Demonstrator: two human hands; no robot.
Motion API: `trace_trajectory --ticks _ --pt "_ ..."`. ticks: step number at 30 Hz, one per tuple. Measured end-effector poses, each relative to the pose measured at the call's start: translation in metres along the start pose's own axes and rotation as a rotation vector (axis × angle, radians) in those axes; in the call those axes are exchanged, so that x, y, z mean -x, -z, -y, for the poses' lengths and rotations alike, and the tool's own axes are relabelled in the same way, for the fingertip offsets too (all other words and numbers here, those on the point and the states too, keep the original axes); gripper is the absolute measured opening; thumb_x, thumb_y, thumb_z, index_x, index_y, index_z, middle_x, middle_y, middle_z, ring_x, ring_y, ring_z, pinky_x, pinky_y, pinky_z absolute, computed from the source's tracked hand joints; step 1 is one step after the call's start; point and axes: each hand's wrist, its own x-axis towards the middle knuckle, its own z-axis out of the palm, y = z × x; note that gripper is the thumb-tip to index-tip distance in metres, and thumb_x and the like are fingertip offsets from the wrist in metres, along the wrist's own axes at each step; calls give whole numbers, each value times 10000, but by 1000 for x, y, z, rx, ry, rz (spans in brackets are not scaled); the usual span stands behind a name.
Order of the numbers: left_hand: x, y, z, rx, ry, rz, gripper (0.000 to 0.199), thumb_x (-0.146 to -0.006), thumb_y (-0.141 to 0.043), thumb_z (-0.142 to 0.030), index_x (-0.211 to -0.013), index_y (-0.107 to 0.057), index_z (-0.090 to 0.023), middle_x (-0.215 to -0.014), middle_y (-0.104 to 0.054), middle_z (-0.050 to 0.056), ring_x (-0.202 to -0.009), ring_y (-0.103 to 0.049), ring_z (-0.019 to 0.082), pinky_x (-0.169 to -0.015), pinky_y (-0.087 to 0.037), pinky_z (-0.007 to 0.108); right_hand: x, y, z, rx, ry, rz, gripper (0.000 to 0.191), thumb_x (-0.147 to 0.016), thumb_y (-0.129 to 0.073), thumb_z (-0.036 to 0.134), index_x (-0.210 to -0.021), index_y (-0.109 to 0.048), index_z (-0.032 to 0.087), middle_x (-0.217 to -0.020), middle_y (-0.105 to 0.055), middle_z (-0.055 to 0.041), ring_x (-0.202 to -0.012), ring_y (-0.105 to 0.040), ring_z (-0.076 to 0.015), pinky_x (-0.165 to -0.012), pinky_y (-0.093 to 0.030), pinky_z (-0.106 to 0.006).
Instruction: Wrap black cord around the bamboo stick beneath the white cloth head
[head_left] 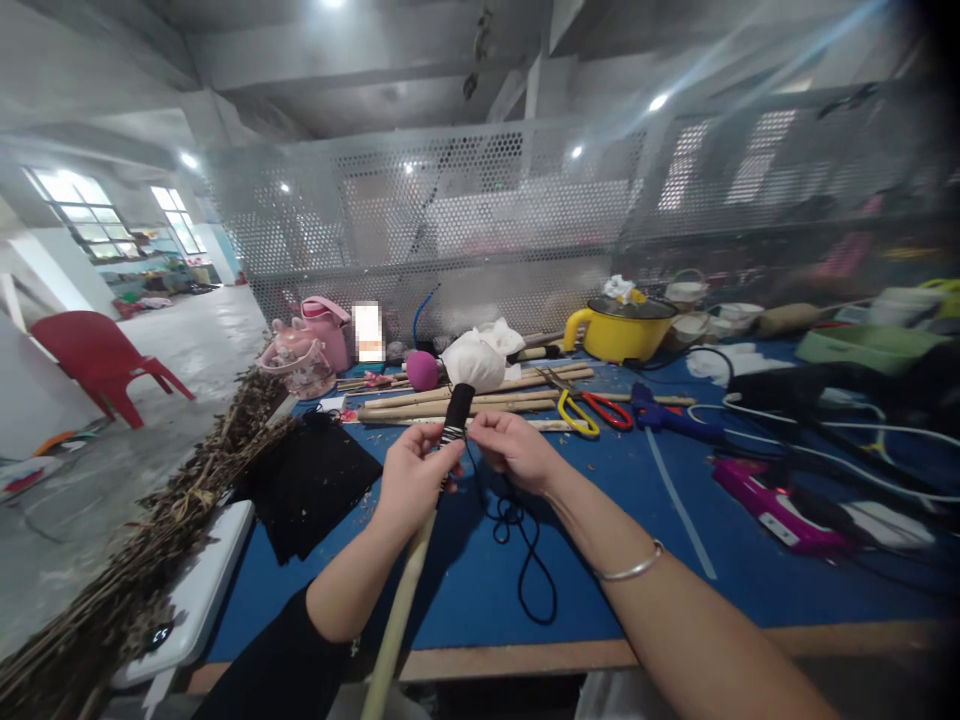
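A long pale wooden stick [405, 610] slants up from the table's front edge. Its upper end carries a rounded bundle in white cloth [475, 362], with black fabric [458, 405] wrapped below the bundle. Around this black wrap run turns of cord, striped black and white to the eye. My left hand [417, 470] is closed around the wrapped part of the stick. Just right of it, my right hand [517, 450] pinches the black cord [529, 560], whose loose length lies looped on the blue table below.
Yellow-handled scissors [576, 415] and red-handled scissors [609, 410] lie beyond my right hand, near a blue glue gun [675, 420]. Several wooden sticks [525, 405] lie behind. A yellow pot [626, 330], a magenta power strip [780, 505], black cloth [307, 485] and dried stalks [150, 530] surround the work area.
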Motion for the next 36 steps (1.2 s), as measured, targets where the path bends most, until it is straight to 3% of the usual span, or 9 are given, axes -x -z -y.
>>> trace_trajectory --ticks 4,14,20,23,26,30,33,36 --pt "0 -1 -3 128 35 33 382 -595 -720 -341 -844 -520 -132 -563 -545 -35 -450 -513 82 -380 -404 184 3 0 3 -29 41 4 298 -672 -688 376 -621 -490 159 -401 -319 97 -346 -194 -34 -361 -88 -212" --pt "0 0 1 191 44 62 348 -632 -705 -320 -854 -508 -139 -522 -537 -45 -409 -489 66 -364 -389 166 3 -1 3 -48 51 32 286 -666 -690 354 -609 -487 161 -395 -313 99 -344 -194 -34 -360 -85 -213" --pt "-2 0 1 250 172 51 380 -574 -741 -317 -836 -523 -147 -576 -575 -34 -426 -519 61 -371 -408 151 3 -3 5 -52 56 -7 334 -643 -706 373 -594 -445 170 -396 -315 100 -341 -202 -31 -350 -93 -204" --pt "-2 0 1 275 229 47 375 -577 -740 -320 -846 -535 -159 -565 -580 -34 -430 -531 64 -384 -418 145 3 -3 5 -65 31 -3 314 -633 -717 374 -705 -489 170 -404 -318 113 -330 -173 -28 -338 -76 -202" --pt "-1 0 0 315 286 125 316 -644 -693 -348 -844 -568 -139 -592 -603 -2 -441 -537 61 -416 -440 146 2 -2 6 -81 12 45 339 -652 -703 385 -819 -500 171 -444 -376 109 -327 -156 -22 -331 -63 -201" --pt "-1 3 1 284 319 272 262 -738 -593 -343 -849 -585 -106 -749 -638 69 -545 -593 102 -472 -475 186 3 -1 7 15 22 30 318 -640 -712 370 -713 -501 144 -471 -456 67 -344 -253 -25 -344 -111 -206" --pt "2 2 2 213 278 246 247 -783 -519 -367 -805 -539 -122 -670 -588 36 -443 -509 77 -376 -402 179 3 -4 5 102 9 89 307 -668 -684 389 -719 -526 131 -491 -512 32 -370 -324 -42 -367 -156 -210" --pt "4 -1 -1 233 265 225 267 -786 -511 -423 -772 -479 -158 -593 -494 -27 -362 -360 33 -314 -281 145 1 -7 1 147 21 63 344 -686 -661 422 -822 -540 131 -493 -493 54 -361 -269 -36 -372 -146 -211"
